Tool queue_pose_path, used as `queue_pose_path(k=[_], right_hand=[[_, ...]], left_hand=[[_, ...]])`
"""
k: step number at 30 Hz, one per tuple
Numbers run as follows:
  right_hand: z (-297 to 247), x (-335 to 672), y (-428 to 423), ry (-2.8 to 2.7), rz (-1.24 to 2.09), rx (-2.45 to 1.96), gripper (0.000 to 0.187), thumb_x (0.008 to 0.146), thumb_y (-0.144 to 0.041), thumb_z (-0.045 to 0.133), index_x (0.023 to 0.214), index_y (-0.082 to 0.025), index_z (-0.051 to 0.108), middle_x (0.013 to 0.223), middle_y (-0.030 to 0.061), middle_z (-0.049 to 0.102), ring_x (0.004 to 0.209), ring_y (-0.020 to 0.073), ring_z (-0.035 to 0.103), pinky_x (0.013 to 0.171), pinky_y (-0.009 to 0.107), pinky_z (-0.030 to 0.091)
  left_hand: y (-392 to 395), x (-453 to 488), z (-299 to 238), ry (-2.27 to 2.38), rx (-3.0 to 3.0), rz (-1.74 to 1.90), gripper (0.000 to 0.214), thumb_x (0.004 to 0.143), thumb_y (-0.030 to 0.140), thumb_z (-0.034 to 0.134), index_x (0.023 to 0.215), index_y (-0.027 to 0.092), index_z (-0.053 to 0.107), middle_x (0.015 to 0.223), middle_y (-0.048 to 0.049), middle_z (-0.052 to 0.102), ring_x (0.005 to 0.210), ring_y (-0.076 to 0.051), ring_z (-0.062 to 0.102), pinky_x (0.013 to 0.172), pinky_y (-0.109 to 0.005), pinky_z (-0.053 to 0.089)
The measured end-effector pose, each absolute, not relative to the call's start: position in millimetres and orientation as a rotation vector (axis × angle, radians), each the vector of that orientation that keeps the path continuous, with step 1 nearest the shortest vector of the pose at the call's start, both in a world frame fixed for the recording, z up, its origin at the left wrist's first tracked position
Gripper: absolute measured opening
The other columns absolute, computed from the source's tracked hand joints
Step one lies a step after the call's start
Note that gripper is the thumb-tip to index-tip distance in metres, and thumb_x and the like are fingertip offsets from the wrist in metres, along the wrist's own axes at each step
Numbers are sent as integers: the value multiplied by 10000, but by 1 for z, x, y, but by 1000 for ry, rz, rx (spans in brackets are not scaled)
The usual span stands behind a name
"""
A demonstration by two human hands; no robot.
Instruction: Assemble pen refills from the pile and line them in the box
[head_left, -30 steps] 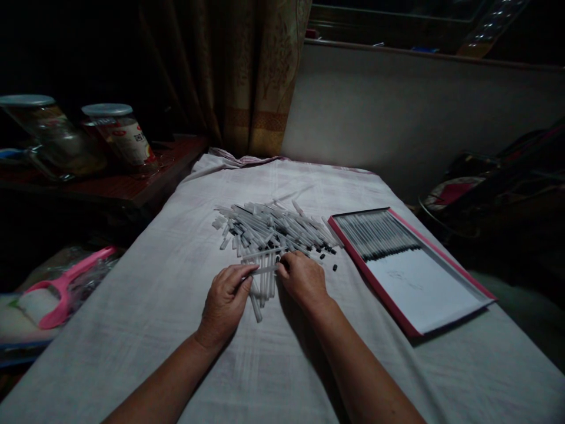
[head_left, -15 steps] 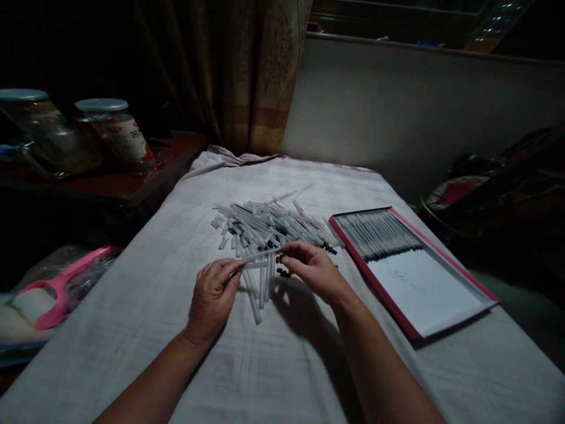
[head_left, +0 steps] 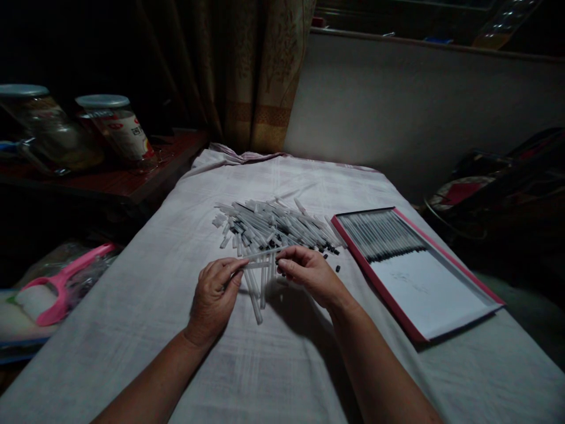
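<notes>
My left hand point(head_left: 215, 297) is closed, pinching translucent plastic pen barrels point(head_left: 258, 265) between thumb and fingers; they point to the right. My right hand point(head_left: 311, 274) is also closed, its thumb and index finger at a small black pen plug point(head_left: 278, 263) close to the barrels' far ends. Whether the plug touches a barrel is too small to tell. Several loose barrels point(head_left: 255, 300) lie on the cloth under the hands. Just beyond is a heap of clear barrels point(head_left: 265, 221) mixed with black plugs. One black plug point(head_left: 338, 268) lies apart, right of the right hand.
A shallow red-edged box point(head_left: 388, 300) on the right holds a row of barrels with black ends point(head_left: 384, 235). Pale checked cloth point(head_left: 247, 377) covers the table. Lidded jars point(head_left: 117, 132) stand on a dark side table; a pink-handled item point(head_left: 62, 288) is at left.
My right hand has shifted slightly left and down, its fingers drawing closer together by the barrels. My left hand stays almost still. The view has shifted a little.
</notes>
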State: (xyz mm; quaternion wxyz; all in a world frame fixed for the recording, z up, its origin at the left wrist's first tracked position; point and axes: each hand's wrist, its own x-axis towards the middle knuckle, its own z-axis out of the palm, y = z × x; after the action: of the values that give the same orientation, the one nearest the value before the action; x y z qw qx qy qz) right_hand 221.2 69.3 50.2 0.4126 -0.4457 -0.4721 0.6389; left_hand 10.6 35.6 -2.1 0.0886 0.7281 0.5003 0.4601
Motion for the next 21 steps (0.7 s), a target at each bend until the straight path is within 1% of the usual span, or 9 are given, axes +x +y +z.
queue_pose_path(k=[4,8,11,13,15,19,21], right_hand=[[51,218,68,-1182,1612,-1153,218,617,-284,746,783,-178,654,663,-39,626,532,74,508,497,208,363],[49,220,68,-1236,1544,-1168,172,652,-271,700,792,-188,645,624,-56,576,535,80,488,509,215,372],[46,225,69,-1382,1443,-1171,209,718,-278,642,900,-193,699,705,-21,632,582,98,522,553,238,406],[45,227,70,-1504,1359,-1156,222,754,-275,609,931,-196,718,779,10,672,653,120,566,605,257,436],[45,228,70,-1547,1312,-1130,197,775,-276,591,920,-197,699,810,21,686,700,134,596,634,265,458],[44,224,69,-1481,1359,-1108,149,792,-292,599,911,-203,603,829,21,701,658,129,617,603,260,479],[42,221,68,-1491,1356,-1100,128,788,-293,618,876,-201,603,811,18,699,662,130,617,615,263,484]], left_hand=[[36,11,-3,1492,2158,1358,243,923,177,556,1122,257,671,1017,-29,680,982,-188,608,875,-341,465],[35,11,-4,1479,2148,1358,243,923,173,553,1121,250,670,1016,-33,682,984,-189,610,872,-342,469],[35,11,-3,1475,2132,1363,236,922,172,551,1114,242,670,1020,-35,685,986,-189,612,873,-344,472],[35,11,-3,1479,2131,1364,234,924,178,548,1112,244,671,1015,-35,688,985,-190,614,869,-343,475],[35,11,-4,1482,2133,1362,235,925,182,546,1113,245,671,1012,-36,689,984,-191,616,866,-343,476],[35,12,-3,1494,2125,1360,235,920,183,549,1108,243,678,1008,-36,692,981,-195,618,855,-341,479],[35,12,-3,1493,2120,1362,239,918,185,552,1110,248,681,1006,-34,695,980,-196,620,855,-340,481]])
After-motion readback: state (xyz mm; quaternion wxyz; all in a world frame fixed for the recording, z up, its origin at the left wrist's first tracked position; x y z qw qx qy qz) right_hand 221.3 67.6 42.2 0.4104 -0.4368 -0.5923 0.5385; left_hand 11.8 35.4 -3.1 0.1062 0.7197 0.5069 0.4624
